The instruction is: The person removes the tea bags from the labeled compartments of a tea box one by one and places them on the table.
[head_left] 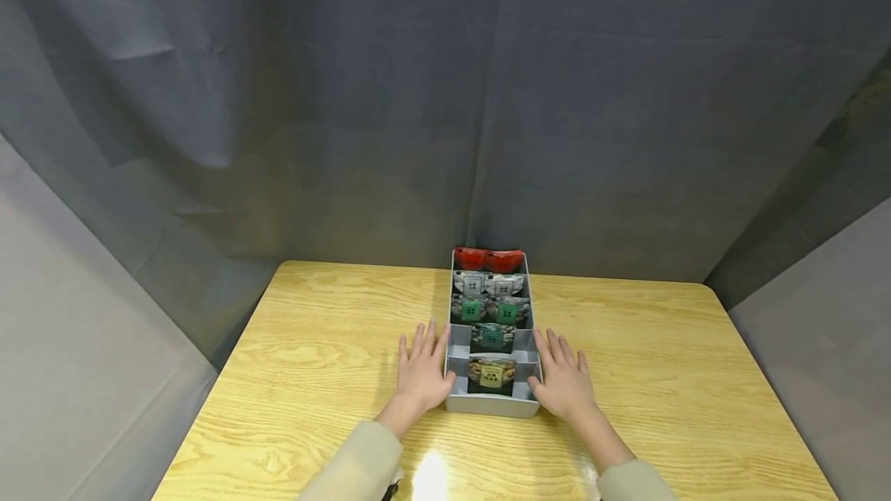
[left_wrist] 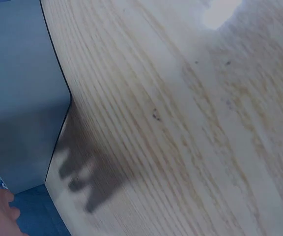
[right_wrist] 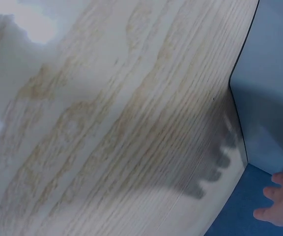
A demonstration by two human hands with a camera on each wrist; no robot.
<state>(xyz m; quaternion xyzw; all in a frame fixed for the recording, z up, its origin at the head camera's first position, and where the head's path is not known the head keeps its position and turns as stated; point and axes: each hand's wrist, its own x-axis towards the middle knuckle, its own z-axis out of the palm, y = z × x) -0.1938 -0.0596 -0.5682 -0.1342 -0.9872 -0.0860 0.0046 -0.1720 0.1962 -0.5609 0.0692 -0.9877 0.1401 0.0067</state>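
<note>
A long grey box (head_left: 490, 406) with dividers stands on the table and holds upright sachets in rows. Its nearest row has one sachet with a yellow label (head_left: 491, 376), and behind that is a single dark sachet with a green label (head_left: 492, 337). Farther back come two green-label sachets (head_left: 507, 312), two whitish sachets (head_left: 504, 284) and two red sachets (head_left: 504, 260). My left hand (head_left: 423, 371) is at the box's left side, fingers spread and straight, thumb at the rim. On the right side my right hand (head_left: 565, 379) mirrors it, with fingers extended.
The wood-grain table (head_left: 654, 377) extends to both sides of the box. A dark grey cloth (head_left: 390, 114) hangs behind the table's far edge, close to the box's far end. Pale panels (head_left: 83, 346) flank the table. A small dark object (head_left: 390, 491) shows by the left sleeve.
</note>
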